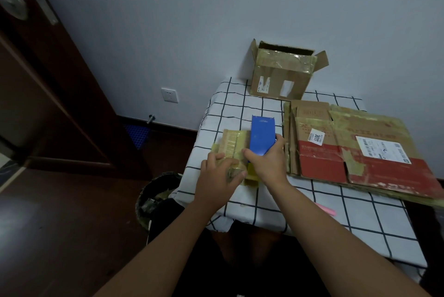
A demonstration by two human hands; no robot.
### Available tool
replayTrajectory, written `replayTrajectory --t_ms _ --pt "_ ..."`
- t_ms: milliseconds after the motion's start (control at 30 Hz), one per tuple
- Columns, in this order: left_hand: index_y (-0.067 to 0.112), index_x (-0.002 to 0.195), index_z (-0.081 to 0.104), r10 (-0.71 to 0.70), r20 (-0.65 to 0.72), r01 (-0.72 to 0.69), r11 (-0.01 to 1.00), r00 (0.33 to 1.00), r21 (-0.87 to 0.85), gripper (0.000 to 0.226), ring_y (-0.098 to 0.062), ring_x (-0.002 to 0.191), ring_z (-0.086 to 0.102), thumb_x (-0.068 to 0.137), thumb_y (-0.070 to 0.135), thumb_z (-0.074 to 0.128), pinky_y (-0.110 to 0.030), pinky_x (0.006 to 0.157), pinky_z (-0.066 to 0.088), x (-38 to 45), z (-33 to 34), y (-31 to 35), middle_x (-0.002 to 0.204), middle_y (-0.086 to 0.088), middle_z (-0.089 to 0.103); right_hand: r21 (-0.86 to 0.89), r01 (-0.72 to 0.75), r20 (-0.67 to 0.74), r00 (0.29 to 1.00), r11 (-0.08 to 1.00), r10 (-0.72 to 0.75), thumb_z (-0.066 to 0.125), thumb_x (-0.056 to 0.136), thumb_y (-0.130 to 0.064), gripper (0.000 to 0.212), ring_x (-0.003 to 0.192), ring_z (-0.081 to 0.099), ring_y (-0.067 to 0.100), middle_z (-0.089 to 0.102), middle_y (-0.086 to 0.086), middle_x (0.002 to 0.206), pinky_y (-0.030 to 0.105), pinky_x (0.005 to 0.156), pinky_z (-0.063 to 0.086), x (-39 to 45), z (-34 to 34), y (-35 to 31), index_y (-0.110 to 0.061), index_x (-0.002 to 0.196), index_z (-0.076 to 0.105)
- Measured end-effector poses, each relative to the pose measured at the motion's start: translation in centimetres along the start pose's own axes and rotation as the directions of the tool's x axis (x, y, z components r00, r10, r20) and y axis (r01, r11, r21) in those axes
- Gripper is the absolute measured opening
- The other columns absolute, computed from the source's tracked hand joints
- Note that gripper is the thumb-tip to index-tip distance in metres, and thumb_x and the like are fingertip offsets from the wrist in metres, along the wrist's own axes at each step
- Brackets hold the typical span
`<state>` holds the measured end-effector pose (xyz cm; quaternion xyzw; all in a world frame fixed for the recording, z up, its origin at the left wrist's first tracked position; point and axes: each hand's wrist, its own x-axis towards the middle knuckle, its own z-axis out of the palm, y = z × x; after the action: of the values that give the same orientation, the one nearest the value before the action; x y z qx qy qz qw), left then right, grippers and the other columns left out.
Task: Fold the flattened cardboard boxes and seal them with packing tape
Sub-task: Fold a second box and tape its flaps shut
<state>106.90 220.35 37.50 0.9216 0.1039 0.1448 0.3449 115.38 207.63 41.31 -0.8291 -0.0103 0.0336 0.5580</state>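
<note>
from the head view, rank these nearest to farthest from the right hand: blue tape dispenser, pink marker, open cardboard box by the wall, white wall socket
1. Blue tape dispenser: gripped by the right hand.
2. Pink marker: on the table, near-right.
3. Open cardboard box: far end, by the wall.
4. White wall socket: left wall; close to the box's rank.

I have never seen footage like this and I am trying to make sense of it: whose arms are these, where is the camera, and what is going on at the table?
There is no machine here. The single picture comes from a camera worn on a person's head, looking down at their own arms. The right hand grips a blue tape dispenser. The left hand rests on a small cardboard box, already covered in tape. Both sit on a table with a white checked cloth. To the right lies a stack of flattened boxes; at the back stands an open box. A bin stands on the floor at the left.
</note>
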Motion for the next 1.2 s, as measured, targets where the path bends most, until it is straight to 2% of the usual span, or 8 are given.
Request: replayTrajectory --t_ms 133,233,333,467,633,867,967,1200 --pt "0.025 0.113 0.067 0.036 -0.027 -0.035 0.999 0.999 0.016 0.04 -0.024 0.116 0.041 0.083 0.052 0.067 -0.038 0.091 0.044 -0.2 0.5 -0.4 0.13 -0.007 0.043 -0.026 0.016 0.0 1.0 1.0 -0.016 0.081 0.075 -0.028 0.081 0.094 0.056 0.02 0.052 0.004 0.118 0.023 0.062 0.041 -0.2 -0.1 -0.1 -0.017 0.136 0.029" --pt "0.027 0.11 0.068 0.028 -0.052 -0.029 0.999 0.998 -0.022 0.05 -0.022 0.116 0.041 0.082 0.063 0.05 -0.037 0.09 0.043 -0.2 0.5 -0.4 0.127 -0.006 0.043 -0.011 0.024 0.012 1.0 1.0 -0.024 0.081 0.076 -0.024 0.08 0.087 0.054 0.013 0.052 0.001 0.114 0.02 0.062 0.041 -0.4 -0.3 -0.1 -0.016 0.137 0.029" --pt "0.027 0.11 0.07 0.044 -0.056 -0.046 0.998 0.997 -0.037 0.036 -0.023 0.117 0.042 0.091 0.052 0.053 -0.04 0.089 0.046 0.0 0.4 -0.7 0.126 -0.007 0.044 0.009 0.022 0.024 0.999 1.0 -0.022 0.081 0.078 -0.022 0.079 0.083 0.052 0.002 0.051 -0.002 0.111 0.019 0.063 0.041 -0.6 -0.5 -0.1 -0.016 0.137 0.029" --pt "0.024 0.108 0.07 0.073 -0.07 -0.071 0.997 0.995 0.035 0.023 -0.026 0.112 0.043 0.09 0.038 0.065 -0.041 0.083 0.05 0.3 1.0 -1.3 0.124 -0.009 0.047 0.017 0.014 0.039 0.999 1.0 -0.014 0.08 0.079 -0.023 0.08 0.086 0.053 0.009 0.051 -0.002 0.112 0.018 0.064 0.041 -0.7 -0.8 -0.1 -0.017 0.138 0.027" --pt "0.026 0.105 0.07 0.141 -0.133 -0.133 0.989 0.981 0.064 0.038 -0.028 0.105 0.049 0.088 0.053 0.05 -0.039 0.074 0.052 0.4 1.4 -1.6 0.118 -0.01 0.05 0.03 0.008 0.032 0.999 1.0 -0.009 0.081 0.077 -0.023 0.081 0.087 0.053 0.007 0.052 -0.001 0.115 0.021 0.066 0.043 -0.6 -1.0 0.1 -0.017 0.138 0.029" --pt "0.026 0.103 0.07 0.207 -0.157 -0.189 0.974 0.966 0.125 0.036 -0.028 0.1 0.052 0.086 0.053 0.053 -0.036 0.065 0.054 0.6 1.7 -2.2 0.115 -0.009 0.051 0.034 0.007 0.035 0.999 0.999 -0.009 0.081 0.078 -0.024 0.079 0.086 0.052 0.0 0.051 -0.005 0.112 0.019 0.066 0.042 -0.6 -1.0 0.2 -0.018 0.137 0.029" --pt "0.023 0.1 0.067 0.263 -0.189 -0.212 0.944 0.946 0.252 0.031 -0.027 0.093 0.052 0.089 0.049 0.052 -0.033 0.057 0.054 0.6 2.5 -2.1 0.113 -0.01 0.051 0.034 0.01 0.034 0.999 0.999 -0.011 0.08 0.079 -0.023 0.078 0.086 0.053 0.004 0.051 -0.005 0.111 0.019 0.066 0.043 -0.7 -0.9 0.1 -0.018 0.137 0.029" --pt "0.022 0.101 0.069 0.288 -0.225 -0.229 0.94 0.931 0.254 0.035 -0.026 0.095 0.051 0.089 0.051 0.053 -0.032 0.058 0.054 0.3 2.7 -2.4 0.116 -0.008 0.049 0.034 0.007 0.026 1.0 0.999 -0.008 0.08 0.078 -0.025 0.079 0.093 0.055 0.014 0.052 -0.003 0.116 0.021 0.068 0.043 -0.8 -1.0 0.2 -0.018 0.137 0.029"
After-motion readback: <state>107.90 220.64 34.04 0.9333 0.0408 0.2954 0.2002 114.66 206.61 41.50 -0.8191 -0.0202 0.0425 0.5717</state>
